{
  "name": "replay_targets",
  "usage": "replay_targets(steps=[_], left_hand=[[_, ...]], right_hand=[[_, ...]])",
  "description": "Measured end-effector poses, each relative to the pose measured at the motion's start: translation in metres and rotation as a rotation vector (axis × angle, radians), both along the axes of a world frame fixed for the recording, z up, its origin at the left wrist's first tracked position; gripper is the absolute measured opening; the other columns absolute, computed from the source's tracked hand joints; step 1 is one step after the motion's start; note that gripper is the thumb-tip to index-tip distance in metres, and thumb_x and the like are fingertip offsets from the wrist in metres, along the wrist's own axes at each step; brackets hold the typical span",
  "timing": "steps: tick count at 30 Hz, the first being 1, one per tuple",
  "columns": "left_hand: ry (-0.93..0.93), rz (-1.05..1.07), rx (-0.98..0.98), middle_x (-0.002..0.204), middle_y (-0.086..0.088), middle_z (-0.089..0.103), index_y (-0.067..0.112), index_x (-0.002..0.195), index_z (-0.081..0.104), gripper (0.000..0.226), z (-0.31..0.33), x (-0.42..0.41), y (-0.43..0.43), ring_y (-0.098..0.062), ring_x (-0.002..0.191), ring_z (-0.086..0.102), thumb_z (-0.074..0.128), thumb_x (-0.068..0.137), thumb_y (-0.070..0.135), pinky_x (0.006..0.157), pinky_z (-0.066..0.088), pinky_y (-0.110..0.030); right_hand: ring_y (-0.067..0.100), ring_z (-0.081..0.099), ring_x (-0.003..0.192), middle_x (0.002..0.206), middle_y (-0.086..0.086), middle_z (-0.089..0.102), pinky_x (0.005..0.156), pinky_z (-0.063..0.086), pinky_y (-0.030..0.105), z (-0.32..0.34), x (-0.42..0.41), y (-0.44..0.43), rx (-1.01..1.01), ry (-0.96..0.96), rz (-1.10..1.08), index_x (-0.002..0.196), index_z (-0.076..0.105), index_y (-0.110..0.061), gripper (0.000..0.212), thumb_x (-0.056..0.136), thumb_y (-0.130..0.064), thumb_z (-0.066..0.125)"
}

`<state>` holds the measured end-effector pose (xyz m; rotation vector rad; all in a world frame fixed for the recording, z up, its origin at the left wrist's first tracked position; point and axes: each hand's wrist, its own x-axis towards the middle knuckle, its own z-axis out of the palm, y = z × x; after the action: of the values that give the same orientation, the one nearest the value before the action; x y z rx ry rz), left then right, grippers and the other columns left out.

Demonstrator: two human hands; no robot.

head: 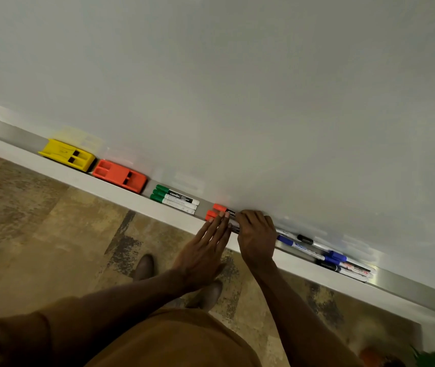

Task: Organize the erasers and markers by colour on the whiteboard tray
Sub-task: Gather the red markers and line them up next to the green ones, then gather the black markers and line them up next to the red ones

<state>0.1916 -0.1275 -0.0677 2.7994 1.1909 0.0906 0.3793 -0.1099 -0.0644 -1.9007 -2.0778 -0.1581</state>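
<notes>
Right hand: the right hand (257, 235) lies knuckles-up over the tray (121, 193), fingers curled down onto the barrels of the red markers (217, 211); whether they are pinching a barrel or only pressing on it cannot be told, since the hand covers them.

Left hand: the left hand (205, 250) is flat, fingers together and straight, fingertips (221, 214) touching the red markers beside their caps; it grips nothing.

Red markers: two red caps show, toward 10 o'clock from the right hand, and a third barrel seems to lie between the hands. Their long axis runs along the tray, from 10 o'clock to 4 o'clock.

Nearer hand: both are on the group, the right over the barrels, the left at the cap end; squaring the caps looks like the step in hand.

Green markers: three green markers (175, 200) lie side by side, parallel to the tray, just beyond the red caps at 10 o'clock.

Erasers: further out the same way sit the red eraser (119, 176) and the yellow eraser (67, 154), end to end.

Unsorted pile: at 4 o'clock from the right hand, the blue markers (314, 251) and black markers (329, 266) lie mixed and crossed, likely the work left.

Whiteboard: the whiteboard (237, 88) rises behind the tray.
</notes>
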Motion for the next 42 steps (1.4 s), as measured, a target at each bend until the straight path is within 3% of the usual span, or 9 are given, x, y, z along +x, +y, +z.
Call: replay_targets(steps=[4, 8, 13, 17, 21, 32, 36, 42], left_hand=[[0.057, 0.042, -0.036, 0.176, -0.026, 0.002, -0.004, 0.166, 0.009, 0.104, -0.007, -0.003, 0.006, -0.042, 0.164, 0.000, 0.036, 0.102, 0.073, 0.132, -0.001, -0.052], [0.085, 0.027, -0.135, 0.176, -0.024, -0.012, -0.003, 0.166, -0.002, 0.106, -0.011, -0.006, 0.008, -0.039, 0.164, -0.014, 0.028, 0.102, 0.075, 0.133, 0.000, -0.052], [0.089, -0.008, -0.070, 0.177, -0.025, -0.003, -0.003, 0.167, 0.006, 0.103, -0.014, -0.011, 0.010, -0.040, 0.165, -0.003, 0.031, 0.103, 0.073, 0.135, 0.008, -0.053], [0.128, -0.022, -0.053, 0.177, -0.026, -0.004, -0.003, 0.167, 0.005, 0.102, -0.018, -0.016, 0.013, -0.041, 0.165, -0.005, 0.028, 0.103, 0.073, 0.134, 0.008, -0.054], [0.148, -0.027, -0.019, 0.177, -0.026, -0.003, -0.002, 0.168, 0.007, 0.099, -0.021, -0.021, 0.016, -0.042, 0.165, -0.005, 0.031, 0.104, 0.070, 0.134, 0.009, -0.057], [0.170, -0.012, 0.000, 0.177, -0.025, -0.007, 0.000, 0.168, 0.006, 0.102, -0.033, -0.026, 0.018, -0.041, 0.165, -0.008, 0.043, 0.102, 0.068, 0.133, 0.013, -0.059], [0.185, -0.018, 0.013, 0.177, -0.026, -0.008, -0.001, 0.168, 0.007, 0.103, -0.032, -0.026, 0.018, -0.042, 0.165, -0.008, 0.044, 0.101, 0.068, 0.134, 0.007, -0.058], [0.127, -0.031, 0.018, 0.176, -0.028, -0.006, -0.005, 0.166, 0.014, 0.103, -0.027, -0.023, 0.015, -0.043, 0.165, -0.004, 0.048, 0.100, 0.067, 0.134, 0.012, -0.058]], right_hand=[[0.030, 0.069, 0.095, 0.100, 0.006, 0.074, 0.082, 0.055, 0.040, -0.004, -0.006, 0.002, -0.018, 0.026, 0.011, 0.103, 0.076, -0.010, 0.033, 0.085, -0.005, 0.048], [0.030, 0.068, 0.094, 0.098, 0.007, 0.074, 0.078, 0.055, 0.039, -0.002, -0.010, 0.000, -0.010, 0.055, 0.006, 0.101, 0.076, -0.008, 0.035, 0.084, -0.004, 0.045], [0.033, 0.068, 0.103, 0.107, 0.010, 0.073, 0.085, 0.056, 0.043, -0.008, -0.013, -0.002, -0.056, 0.077, -0.013, 0.110, 0.074, -0.007, 0.034, 0.078, 0.003, 0.069], [0.032, 0.061, 0.117, 0.121, 0.009, 0.071, 0.094, 0.055, 0.046, -0.016, -0.016, -0.006, -0.106, 0.063, 0.002, 0.120, 0.072, -0.012, 0.032, 0.090, -0.008, 0.061], [0.032, 0.059, 0.118, 0.122, 0.008, 0.070, 0.095, 0.054, 0.047, -0.016, -0.019, -0.006, -0.082, 0.070, -0.005, 0.118, 0.074, -0.014, 0.038, 0.096, -0.014, 0.042], [0.030, 0.060, 0.113, 0.119, 0.005, 0.071, 0.091, 0.051, 0.040, -0.012, -0.024, -0.004, -0.039, 0.026, -0.004, 0.113, 0.075, -0.017, 0.035, 0.097, -0.016, 0.045], [0.029, 0.060, 0.112, 0.118, 0.005, 0.071, 0.091, 0.051, 0.041, -0.015, -0.022, -0.003, -0.048, 0.017, -0.011, 0.110, 0.074, -0.016, 0.025, 0.098, -0.017, 0.052], [0.028, 0.062, 0.116, 0.123, 0.008, 0.070, 0.094, 0.051, 0.041, -0.011, -0.012, -0.011, -0.059, 0.087, -0.046, 0.121, 0.070, -0.013, 0.025, 0.099, -0.021, 0.063]])
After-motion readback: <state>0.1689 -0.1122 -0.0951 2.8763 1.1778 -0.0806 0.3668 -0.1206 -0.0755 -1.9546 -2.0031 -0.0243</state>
